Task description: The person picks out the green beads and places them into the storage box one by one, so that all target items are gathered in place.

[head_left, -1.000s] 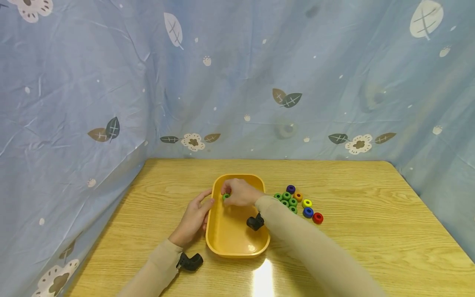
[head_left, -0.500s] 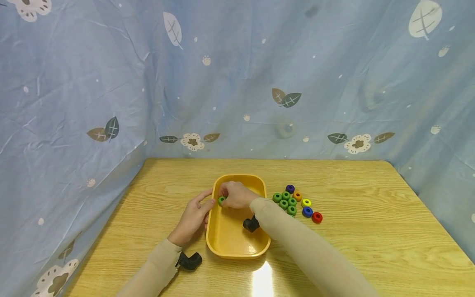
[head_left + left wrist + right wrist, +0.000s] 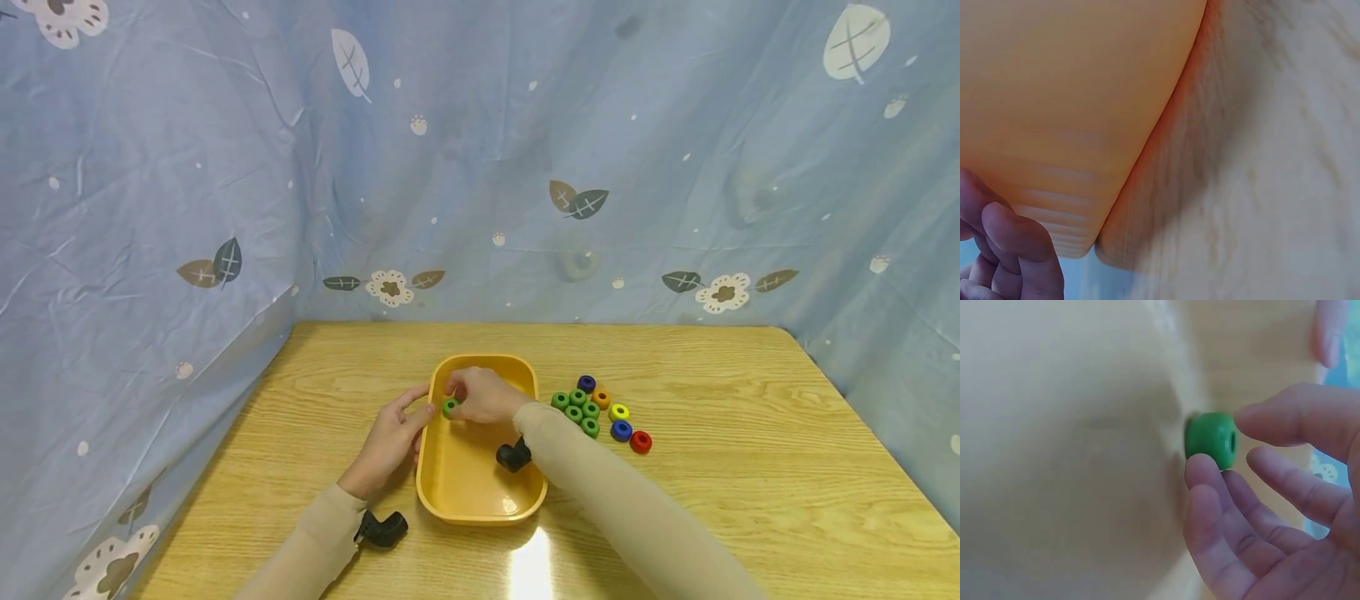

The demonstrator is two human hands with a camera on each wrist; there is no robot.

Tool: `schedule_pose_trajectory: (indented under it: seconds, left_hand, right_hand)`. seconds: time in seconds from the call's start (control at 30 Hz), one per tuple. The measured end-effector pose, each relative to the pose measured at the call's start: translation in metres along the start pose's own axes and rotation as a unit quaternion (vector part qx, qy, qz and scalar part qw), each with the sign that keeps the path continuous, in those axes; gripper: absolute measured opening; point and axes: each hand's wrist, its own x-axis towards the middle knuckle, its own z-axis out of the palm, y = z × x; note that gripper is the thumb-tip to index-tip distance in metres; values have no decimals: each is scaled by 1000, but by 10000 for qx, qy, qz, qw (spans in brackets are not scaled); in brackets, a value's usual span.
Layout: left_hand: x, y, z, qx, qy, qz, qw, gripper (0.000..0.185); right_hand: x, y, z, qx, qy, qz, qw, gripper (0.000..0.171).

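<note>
"Starting at your edge of the desk (image 3: 465,567), what comes first?"

"Your yellow tray (image 3: 465,479), long sides running away from you. At its left, your left hand (image 3: 384,442) grips the wall, thumb at the rim, other fingers along the outside."

"Which of your hands lies nearer the green bead (image 3: 1207,434)?"

"Your right hand (image 3: 483,396), which spans the tray from the right. Its bent fingers stand about the bead, one overlapping its lower side in the right wrist view; whether they pinch or merely touch it, you cannot tell."

"And the bead's own place?"

"Inside the tray, beside the left wall toward the far end, just across from your left thumb. Being round, it offers you no long axis; its hole faces upward. You see no other bead in there, though your right hand hides some floor."

"Farther out?"

"On the desk, right of the tray: a red bead (image 3: 641,442), a blue bead (image 3: 622,431), clustered green beads (image 3: 573,414), a yellow bead (image 3: 619,413), an orange bead (image 3: 602,399), a purple bead (image 3: 587,383). Behind hangs a blue curtain (image 3: 465,200)."
</note>
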Motion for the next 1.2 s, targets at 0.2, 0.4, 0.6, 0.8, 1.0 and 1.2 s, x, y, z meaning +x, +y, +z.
schedule_pose_trajectory:
  seconds: [0.2,0.4,0.6,0.8,1.0,1.2]
  left_hand:
    - [0,-2,1,-73,-10,31,10000,50]
    - [1,-3,0,-138,-50,53,9999,52]
    - [0,-3,0,-79,-81,91,9999,49]
    - [-1,-4,0,-22,-152,150,9998,52]
    - [0,-4,0,-67,-189,109,9997,56]
    - [-1,-2,-1,-72,-186,55,9998,57]
  right_hand:
    - [-14,0,-9,203,217,-276,9992,30]
    - [-34,-3,-20,478,453,-626,9959,26]
    - [-61,-7,-31,665,688,-884,9915,23]
    - [-97,-7,-41,771,913,-1052,9872,24]
    - [-130,4,-46,788,1230,-945,9847,26]
    - [-155,22,-48,617,1501,-844,9831,27]
